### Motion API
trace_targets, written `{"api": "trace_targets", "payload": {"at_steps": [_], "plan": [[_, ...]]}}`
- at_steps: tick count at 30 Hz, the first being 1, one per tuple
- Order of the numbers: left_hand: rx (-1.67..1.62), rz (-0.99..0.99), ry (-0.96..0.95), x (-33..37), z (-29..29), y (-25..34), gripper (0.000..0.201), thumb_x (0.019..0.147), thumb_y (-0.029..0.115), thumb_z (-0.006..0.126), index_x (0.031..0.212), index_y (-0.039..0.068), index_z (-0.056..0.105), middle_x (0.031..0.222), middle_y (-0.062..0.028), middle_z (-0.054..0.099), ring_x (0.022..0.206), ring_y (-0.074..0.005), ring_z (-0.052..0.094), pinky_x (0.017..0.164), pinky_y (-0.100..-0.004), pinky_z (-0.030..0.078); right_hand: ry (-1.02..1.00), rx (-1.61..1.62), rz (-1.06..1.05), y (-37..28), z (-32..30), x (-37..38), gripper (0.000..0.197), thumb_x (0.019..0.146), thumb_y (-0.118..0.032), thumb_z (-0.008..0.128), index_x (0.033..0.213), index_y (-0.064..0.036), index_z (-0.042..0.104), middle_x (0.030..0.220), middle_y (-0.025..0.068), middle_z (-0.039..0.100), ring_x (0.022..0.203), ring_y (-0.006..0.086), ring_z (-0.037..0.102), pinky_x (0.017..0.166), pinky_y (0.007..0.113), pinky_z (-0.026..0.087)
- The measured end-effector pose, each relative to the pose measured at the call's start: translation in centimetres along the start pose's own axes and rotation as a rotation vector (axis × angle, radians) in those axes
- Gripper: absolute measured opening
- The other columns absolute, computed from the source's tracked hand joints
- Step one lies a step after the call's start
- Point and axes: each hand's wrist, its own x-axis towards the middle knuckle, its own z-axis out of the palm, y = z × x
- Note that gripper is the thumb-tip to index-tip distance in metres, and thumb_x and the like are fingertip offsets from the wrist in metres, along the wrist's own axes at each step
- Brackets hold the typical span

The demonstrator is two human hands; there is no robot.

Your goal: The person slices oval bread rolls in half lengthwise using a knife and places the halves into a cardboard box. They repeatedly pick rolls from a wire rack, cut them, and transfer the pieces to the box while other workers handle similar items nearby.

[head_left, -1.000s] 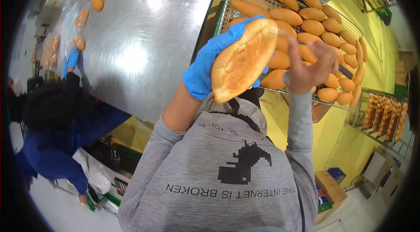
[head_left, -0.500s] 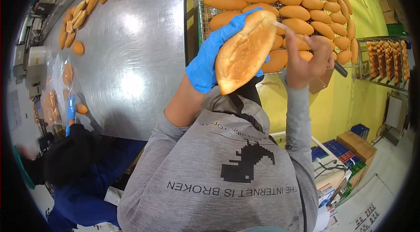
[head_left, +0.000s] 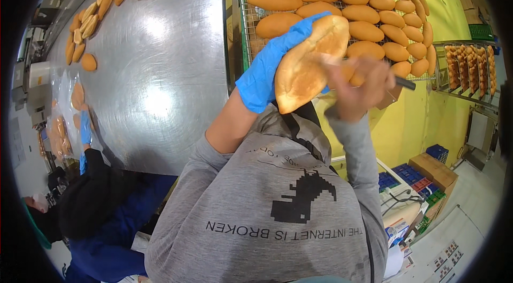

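Note:
In my left hand (head_left: 268,69), wearing a blue glove, lies a long golden bread roll (head_left: 300,80), held up in front of my chest with its browned face toward me. My bare right hand (head_left: 359,89), somewhat blurred, grips a knife whose black handle (head_left: 405,83) sticks out to the right. The pale blade meets the middle of the roll's face; how deep it goes I cannot tell. Just beyond both hands is a wire rack (head_left: 248,32) bearing rows of similar rolls (head_left: 365,31).
A metal table (head_left: 176,59) stretches along the left, with a group of rolls (head_left: 107,4) at its far end. At its left edge, a co-worker's blue-gloved hand (head_left: 85,128) is beside bagged rolls (head_left: 59,133). A rack of rolls (head_left: 467,69) stands far right.
The knife has moved from the roll's upper end down to its middle, with my right hand lower. The roll has shifted slightly right in my left hand.

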Motion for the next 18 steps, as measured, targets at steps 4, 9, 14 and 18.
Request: {"api": "trace_targets", "payload": {"at_steps": [4, 9, 14, 18], "plan": [[-0.058, -0.020, -0.008, 0.2, -0.2, 0.4, 0.051, 0.094, 0.038, 0.041, 0.138, 0.012, 0.036, 0.134, -0.0097, 0.043, 0.119, -0.0233, 0.046, 0.084, -0.0422, 0.051, -0.025, 0.035, 0.106, 0.7, 0.5, 0.8, 0.040, 0.060, -0.034, 0.083, 0.081, -0.0134, 0.056, 0.079, -0.0020, 0.056, 0.073, 0.0152, 0.052, 0.076, 0.032, 0.027], [-0.043, 0.007, -0.042, 0.8, -1.4, -0.6, 0.049, 0.094, 0.037, 0.042, 0.136, 0.011, 0.037, 0.131, -0.0112, 0.045, 0.108, -0.0266, 0.054, 0.082, -0.0394, 0.052, -0.045, -0.005, 0.129, 1.7, 0.7, 1.0, 0.036, 0.061, -0.030, 0.083, 0.077, -0.0118, 0.055, 0.080, -0.0012, 0.058, 0.072, 0.0157, 0.053, 0.077, 0.031, 0.027], [-0.113, -0.032, 0.022, 0.8, -1.1, -0.6, 0.052, 0.092, 0.039, 0.048, 0.136, 0.016, 0.037, 0.126, -0.0089, 0.048, 0.098, -0.0255, 0.057, 0.071, -0.0411, 0.054, -0.125, 0.092, 0.109, 0.4, -1.4, 0.8, 0.033, 0.063, -0.028, 0.082, 0.076, -0.0124, 0.056, 0.081, -0.0005, 0.060, 0.075, 0.0166, 0.053, 0.078, 0.033, 0.026], [-0.084, -0.039, -0.001, 0.8, -1.7, -1.1, 0.052, 0.092, 0.040, 0.048, 0.136, 0.016, 0.038, 0.123, -0.0082, 0.051, 0.096, -0.0252, 0.058, 0.070, -0.0405, 0.054, -0.188, 0.140, 0.101, 1.4, -1.0, -0.2, 0.034, 0.061, -0.027, 0.083, 0.077, -0.0128, 0.057, 0.077, -0.0025, 0.059, 0.075, 0.0164, 0.053, 0.079, 0.034, 0.026]]}}
